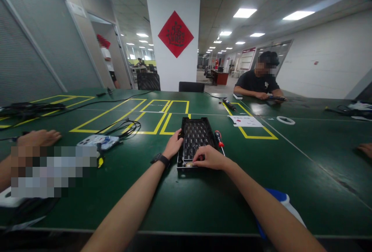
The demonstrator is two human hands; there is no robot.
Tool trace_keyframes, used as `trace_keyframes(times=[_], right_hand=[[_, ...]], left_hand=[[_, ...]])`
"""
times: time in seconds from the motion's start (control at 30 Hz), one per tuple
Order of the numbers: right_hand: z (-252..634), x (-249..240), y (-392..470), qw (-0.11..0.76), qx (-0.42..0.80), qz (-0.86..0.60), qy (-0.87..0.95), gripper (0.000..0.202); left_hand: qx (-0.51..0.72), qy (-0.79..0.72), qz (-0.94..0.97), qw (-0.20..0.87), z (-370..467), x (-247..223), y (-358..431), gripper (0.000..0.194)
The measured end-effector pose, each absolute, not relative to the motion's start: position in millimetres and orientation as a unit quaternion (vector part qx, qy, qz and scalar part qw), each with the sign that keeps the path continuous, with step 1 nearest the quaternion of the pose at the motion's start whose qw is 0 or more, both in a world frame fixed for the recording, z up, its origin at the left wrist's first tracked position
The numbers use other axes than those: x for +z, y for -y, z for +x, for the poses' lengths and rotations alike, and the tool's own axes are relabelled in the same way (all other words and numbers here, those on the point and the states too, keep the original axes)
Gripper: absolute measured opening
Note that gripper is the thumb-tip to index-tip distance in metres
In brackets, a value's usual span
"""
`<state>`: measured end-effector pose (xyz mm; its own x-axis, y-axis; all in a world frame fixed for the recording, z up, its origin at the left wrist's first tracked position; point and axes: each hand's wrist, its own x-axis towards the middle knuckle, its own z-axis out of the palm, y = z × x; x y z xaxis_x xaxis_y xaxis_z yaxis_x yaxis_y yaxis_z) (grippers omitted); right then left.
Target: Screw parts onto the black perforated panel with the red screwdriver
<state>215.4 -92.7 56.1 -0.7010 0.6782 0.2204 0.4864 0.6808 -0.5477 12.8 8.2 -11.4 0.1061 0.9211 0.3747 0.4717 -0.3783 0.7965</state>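
Observation:
In the head view a black open case with rows of small shiny spots inside lies on the green table. My left hand, with a black band on its wrist, grips the case's left side. Over the near right corner, the fingers of my right hand are pinched together; what they hold, if anything, is hidden. Beside those fingertips a small pale part shows at the case's near end. A red and black screwdriver lies just right of the case, its shaft pointing towards me.
Yellow tape outlines mark the green table. Left are a phone, coiled cables and another person's hand. Right are a paper sheet, a white ring and a seated person.

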Motion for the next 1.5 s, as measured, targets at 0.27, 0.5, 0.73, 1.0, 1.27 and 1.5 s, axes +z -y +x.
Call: trace_keyframes(times=[0.27,0.5,0.73,1.0,1.27,1.5], right_hand=[[214.8,54.3,91.4,0.225,0.234,-0.324,0.889,0.022],[215.4,56.5,93.1,0.225,0.235,-0.325,0.888,0.022],[213.8,54.7,92.2,0.208,0.219,-0.336,0.892,0.023],[214.4,55.7,93.3,0.226,0.226,-0.337,0.886,0.022],[214.1,55.0,93.4,0.225,0.229,-0.349,0.880,0.021],[214.6,56.7,93.4,0.214,0.229,-0.344,0.885,0.024]], left_hand=[[0.428,-0.495,0.715,0.245,12.6,-8.6,-5.0,0.053],[0.428,-0.497,0.715,0.244,12.4,-8.1,-4.8,0.053],[0.420,-0.501,0.720,0.233,13.0,-5.9,-2.9,0.053],[0.426,-0.500,0.717,0.234,12.7,-7.3,-3.5,0.052],[0.426,-0.498,0.716,0.240,13.4,-5.8,-2.7,0.052],[0.429,-0.501,0.711,0.244,12.7,-6.1,-2.2,0.052]])
